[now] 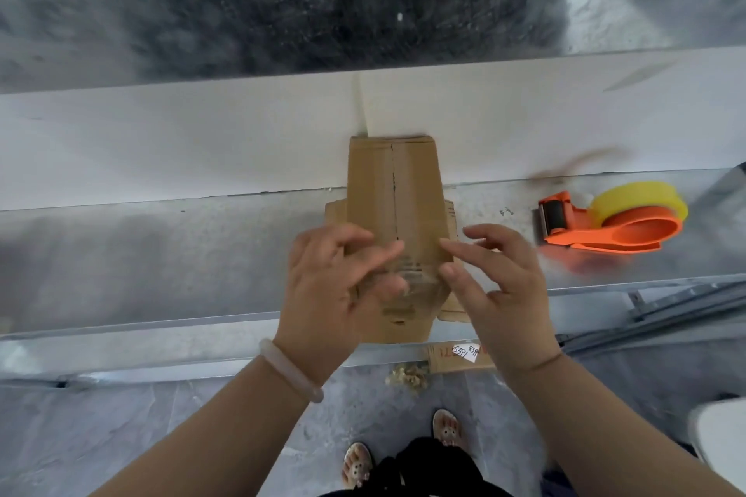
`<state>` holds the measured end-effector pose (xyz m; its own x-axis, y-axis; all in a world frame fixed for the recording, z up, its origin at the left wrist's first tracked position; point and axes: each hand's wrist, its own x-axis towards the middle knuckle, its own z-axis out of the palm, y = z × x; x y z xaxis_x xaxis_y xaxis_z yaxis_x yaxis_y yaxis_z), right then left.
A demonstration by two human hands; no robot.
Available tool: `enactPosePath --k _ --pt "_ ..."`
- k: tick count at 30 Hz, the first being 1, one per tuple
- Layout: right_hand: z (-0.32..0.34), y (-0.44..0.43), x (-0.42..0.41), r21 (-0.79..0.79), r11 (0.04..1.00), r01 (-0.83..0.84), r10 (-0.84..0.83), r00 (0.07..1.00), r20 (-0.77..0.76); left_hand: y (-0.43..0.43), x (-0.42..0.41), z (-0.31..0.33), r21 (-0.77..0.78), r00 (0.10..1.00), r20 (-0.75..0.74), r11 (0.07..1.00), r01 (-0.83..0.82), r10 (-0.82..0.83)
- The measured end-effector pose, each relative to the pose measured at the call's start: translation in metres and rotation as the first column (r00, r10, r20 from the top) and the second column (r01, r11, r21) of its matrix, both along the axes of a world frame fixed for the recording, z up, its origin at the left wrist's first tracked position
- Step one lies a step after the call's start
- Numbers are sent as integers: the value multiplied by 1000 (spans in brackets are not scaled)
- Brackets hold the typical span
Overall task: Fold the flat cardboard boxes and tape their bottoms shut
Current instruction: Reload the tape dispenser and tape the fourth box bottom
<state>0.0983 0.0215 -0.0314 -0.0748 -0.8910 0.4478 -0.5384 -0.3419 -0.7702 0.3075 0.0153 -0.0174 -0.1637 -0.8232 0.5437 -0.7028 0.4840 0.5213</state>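
A small cardboard box (393, 190) stands in the middle of the metal table (161, 254), its folded flaps facing up with the seam running away from the person. The left hand (335, 286) (the one with a pale bracelet (288, 369) on the wrist) lies on the near end of the box, fingers fairly straight and pressing down, grasping nothing. The right hand (500, 286) meets the box's right edge with forefinger and thumb tips; the blur makes it unclear whether they pinch anything. An orange tape dispenser (609, 222) with a yellow roll lies on the table well to the right, apart from both hands
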Motion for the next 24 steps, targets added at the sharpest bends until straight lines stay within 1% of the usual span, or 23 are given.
enactPosePath --k 1,3,7,11,13,17,19,24 --pt "-3 -4 2 -14 999 -29 28 997 -71 -4 -3 0 -46 997 69 998 36 -33" --pt "-9 -8 5 -22 999 -34 30 987 -157 -10 -7 -5 -93 992 109 993 66 -56" --pt "-16 -10 6 -113 992 -60 33 973 -228 -14 -4 -14 -111 992 97 990 93 -82" --pt "-19 -14 5 -223 966 -133 63 954 -293 -18 1 -12 -108 978 126 978 178 -164" --pt "-23 -14 4 -251 955 -160 80 950 -300 -20 8 -13 -110 967 157 970 217 -198" --pt "-31 -7 -2 -231 950 -211 134 942 -307 -19 20 -17 -139 940 232 948 288 -251" --pt "-33 -6 -3 -211 953 -215 149 945 -290 -18 25 -18 -131 938 201 941 311 -282" --pt "-33 -1 -3 -132 961 -241 198 941 -275 -11 32 -23 3 949 98 954 301 -300"
